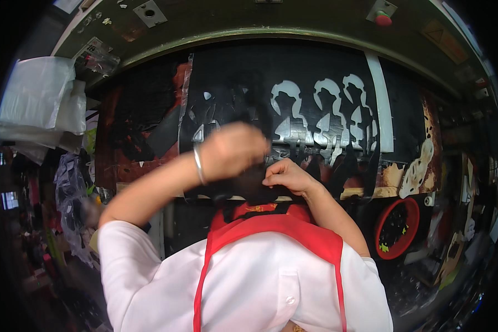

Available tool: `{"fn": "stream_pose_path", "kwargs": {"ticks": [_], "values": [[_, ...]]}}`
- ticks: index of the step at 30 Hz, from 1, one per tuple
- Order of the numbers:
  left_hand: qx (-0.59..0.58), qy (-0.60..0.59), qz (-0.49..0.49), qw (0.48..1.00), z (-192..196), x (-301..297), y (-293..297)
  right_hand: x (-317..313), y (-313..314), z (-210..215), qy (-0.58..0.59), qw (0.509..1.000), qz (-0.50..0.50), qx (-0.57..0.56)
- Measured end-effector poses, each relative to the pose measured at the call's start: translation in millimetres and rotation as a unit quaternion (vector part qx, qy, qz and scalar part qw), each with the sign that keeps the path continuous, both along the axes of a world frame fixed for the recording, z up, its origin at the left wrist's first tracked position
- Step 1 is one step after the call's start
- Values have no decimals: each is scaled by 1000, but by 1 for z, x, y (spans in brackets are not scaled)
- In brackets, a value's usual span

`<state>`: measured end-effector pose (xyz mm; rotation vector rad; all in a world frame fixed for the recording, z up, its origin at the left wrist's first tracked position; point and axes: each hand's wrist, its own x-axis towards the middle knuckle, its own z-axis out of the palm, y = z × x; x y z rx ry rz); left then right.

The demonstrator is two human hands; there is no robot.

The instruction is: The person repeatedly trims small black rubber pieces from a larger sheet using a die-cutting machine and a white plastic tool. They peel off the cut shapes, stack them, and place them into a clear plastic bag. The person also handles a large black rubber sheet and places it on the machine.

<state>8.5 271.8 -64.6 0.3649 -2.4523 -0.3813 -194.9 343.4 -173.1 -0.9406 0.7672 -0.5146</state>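
Lying across the middle of the workbench [106, 166], one black sheet [232, 66] extends from near the far edge to the near edge. Three pale hooked shapes [323, 137] stand side by side in its right half; their long axes run from far edge to near edge, slightly slanted, with the curved heads toward the far edge. Smaller pale patches lie toward its left edge, too obscured to count. One pale strip [380, 99] follows its right edge.

Two hands work at the near edge. The left hand [232, 150], blurred, has one silver bracelet [198, 165] at its wrist; its fingers appear curled, but what they hold cannot be told. The right hand [289, 176] is just beside it, fingers bent and thumb close to the forefinger; whether material is pinched between them cannot be told.

One red bowl [392, 254], below the workbench's near right corner, contains dark scraps [395, 221] and a few yellow-green bits [384, 247]. One pale perforated piece [418, 169] lies near that corner, tilted.
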Motion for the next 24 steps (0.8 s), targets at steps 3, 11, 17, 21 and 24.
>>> {"fn": "stream_pose_path", "kwargs": {"ticks": [3,11,17,21,24], "values": [[49,-32,-25,998,-45,16,56,-4,-2,-2,-44,998,-21,28],[48,-18,33,998,-85,29,61,1,6,1,-102,982,-149,59],[411,77,161,894,-63,38,48,12,10,19,-91,974,-207,32],[599,311,191,713,-46,58,24,21,14,53,306,864,-270,-294],[654,307,181,667,-43,58,19,40,18,72,400,666,-280,-564]]}}
